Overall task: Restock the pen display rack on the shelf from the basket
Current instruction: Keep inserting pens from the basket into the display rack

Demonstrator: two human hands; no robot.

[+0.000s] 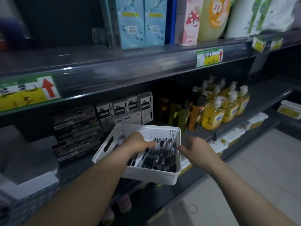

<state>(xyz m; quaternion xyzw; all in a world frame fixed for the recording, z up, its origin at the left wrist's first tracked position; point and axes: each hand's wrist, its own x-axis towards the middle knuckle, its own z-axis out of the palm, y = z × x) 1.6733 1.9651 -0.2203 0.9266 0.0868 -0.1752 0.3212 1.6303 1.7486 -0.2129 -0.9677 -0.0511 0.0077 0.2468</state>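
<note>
A white perforated basket (162,175) sits at the front edge of the lower shelf and holds several black pens (161,157). My left hand (138,142) is inside it. Its fingers bend down into the pile with the tips hidden, and its thumb lies across the pens. My right hand (197,149) is blurred, just off the basket's right rim, with loose fingers holding nothing and the thumb near the rim. The pen display rack (125,108), a row of white compartments with black labels, stands on the shelf right behind the basket.
Stacked dark boxes (76,132) stand left of the rack. Brown bottles (193,111) and yellow soap pump bottles (228,108) stand to its right. The upper shelf's edge (130,74) overhangs the rack. White lidded tubs (255,121) line the shelf front on the right. Pale floor (254,176) lies lower right.
</note>
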